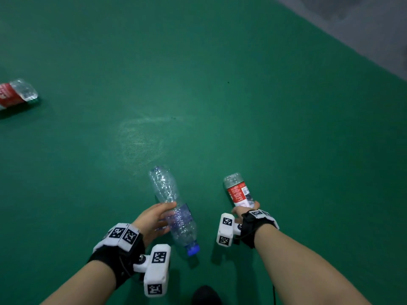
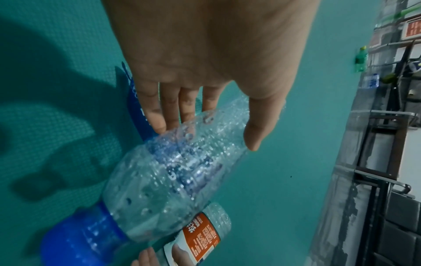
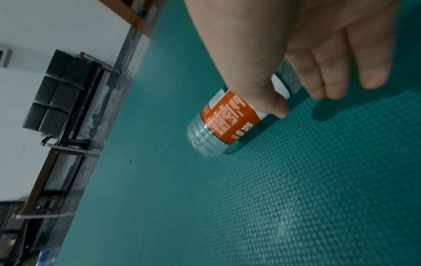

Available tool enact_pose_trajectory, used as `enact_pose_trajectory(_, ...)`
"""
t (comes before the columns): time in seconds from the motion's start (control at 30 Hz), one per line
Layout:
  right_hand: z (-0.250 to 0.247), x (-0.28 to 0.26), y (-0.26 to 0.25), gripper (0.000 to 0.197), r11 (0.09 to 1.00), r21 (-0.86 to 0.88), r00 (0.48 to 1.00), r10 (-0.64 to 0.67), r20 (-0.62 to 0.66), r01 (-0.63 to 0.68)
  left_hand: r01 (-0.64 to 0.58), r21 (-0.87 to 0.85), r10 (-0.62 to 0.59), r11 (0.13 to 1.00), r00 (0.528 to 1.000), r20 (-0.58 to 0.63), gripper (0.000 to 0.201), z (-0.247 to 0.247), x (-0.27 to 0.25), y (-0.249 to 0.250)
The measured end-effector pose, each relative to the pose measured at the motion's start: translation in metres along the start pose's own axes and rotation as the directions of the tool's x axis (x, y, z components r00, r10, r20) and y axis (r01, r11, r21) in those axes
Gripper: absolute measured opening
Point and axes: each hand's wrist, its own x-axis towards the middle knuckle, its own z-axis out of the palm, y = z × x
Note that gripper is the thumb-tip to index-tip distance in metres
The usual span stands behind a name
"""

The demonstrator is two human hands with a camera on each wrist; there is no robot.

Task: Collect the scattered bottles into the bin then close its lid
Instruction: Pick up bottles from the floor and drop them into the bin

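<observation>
A crumpled clear bottle with a blue cap (image 1: 169, 190) (image 2: 177, 171) lies lengthwise in front of me over the green floor. My left hand (image 1: 169, 216) (image 2: 205, 136) grips its middle, thumb on one side and fingers on the other. To its right, my right hand (image 1: 244, 208) (image 3: 303, 100) holds a smaller bottle with a red label (image 1: 239, 190) (image 3: 227, 118) (image 2: 200, 234) at floor level, the thumb on the label. A third bottle with a red label (image 1: 17, 93) lies at the far left edge. No bin is in view.
The green mat (image 1: 220, 84) stretches ahead, with a grey floor strip (image 1: 352, 29) at the top right. In the left wrist view a green bottle (image 2: 361, 61) and a blue-labelled bottle (image 2: 371, 81) lie near black metal frames (image 2: 382, 162) by the wall. A dark shoe (image 1: 204, 296) shows at the bottom edge.
</observation>
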Motion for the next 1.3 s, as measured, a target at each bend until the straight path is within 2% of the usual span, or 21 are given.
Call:
enact_pose_trajectory(0.1,0.008,-0.032,-0.009,0.068,0.998,-0.057,1.0,0.003,-0.028,-0.005,0.02,-0.019,-0.021,1.0,0.999,-0.033,0.019,-0.001,-0.01,0.007)
enact_pose_trajectory(0.17,0.015,-0.056,-0.018,0.058,0.998,-0.059,0.999,-0.028,-0.022,0.027,0.033,-0.064,-0.036,0.997,0.998,-0.058,0.016,0.0,-0.026,0.012)
enact_pose_trajectory(0.2,0.017,-0.073,-0.023,0.058,0.998,-0.02,0.998,-0.055,0.006,0.055,0.037,-0.078,-0.042,0.996,0.997,-0.068,0.015,0.001,-0.038,0.015)
enact_pose_trajectory(0.3,0.013,-0.126,-0.038,0.075,0.993,0.087,0.996,-0.082,0.028,0.08,0.048,-0.071,-0.054,0.996,0.995,-0.087,0.015,0.006,-0.091,0.026)
enact_pose_trajectory(0.4,-0.002,-0.194,-0.05,0.078,0.98,0.182,0.994,-0.09,0.058,0.078,0.056,-0.053,-0.061,0.997,0.993,-0.097,0.018,0.019,-0.162,0.045)
enact_pose_trajectory(0.5,-0.022,-0.276,-0.064,0.085,0.972,0.233,0.99,-0.068,0.121,0.038,0.029,-0.041,-0.033,0.999,0.993,-0.11,0.018,0.04,-0.245,0.075)
enact_pose_trajectory(0.6,-0.058,-0.376,-0.086,0.083,0.958,0.283,0.974,-0.106,0.199,0.047,-0.015,-0.018,0.013,1.0,0.993,-0.121,0.017,0.075,-0.336,0.114)
enact_pose_trajectory(0.73,-0.132,-0.506,-0.116,0.071,0.944,0.303,0.935,-0.222,0.276,0.135,-0.112,0.052,0.116,0.992,0.99,-0.076,0.012,0.136,-0.463,0.169)
enact_pose_trajectory(0.83,-0.198,-0.596,-0.127,0.059,0.916,0.353,0.89,-0.314,0.331,0.192,-0.225,0.169,0.218,0.96,0.974,0.059,0.015,0.187,-0.552,0.201)
enact_pose_trajectory(0.93,-0.267,-0.672,-0.123,0.056,0.867,0.42,0.858,-0.413,0.305,0.268,-0.34,0.256,0.274,0.905,0.926,0.262,0.013,0.239,-0.628,0.218)
enact_pose_trajectory(1.03,-0.348,-0.735,-0.096,0.045,0.849,0.418,0.857,-0.45,0.249,0.324,-0.437,0.321,0.272,0.84,0.852,0.447,0.025,0.301,-0.687,0.216)
enact_pose_trajectory(1.1,-0.406,-0.774,-0.07,0.049,0.86,0.351,0.877,-0.448,0.172,0.37,-0.488,0.367,0.255,0.792,0.81,0.528,0.025,0.351,-0.722,0.203)
enact_pose_trajectory(1.2,-0.496,-0.813,-0.022,0.06,0.848,0.268,0.885,-0.465,-0.035,0.457,-0.568,0.42,0.201,0.708,0.732,0.651,0.023,0.434,-0.767,0.17)
enact_pose_trajectory(1.3,-0.584,-0.837,0.05,0.076,0.803,0.341,0.871,-0.437,-0.223,0.489,-0.623,0.464,0.107,0.63,0.661,0.742,0.028,0.524,-0.815,0.112)
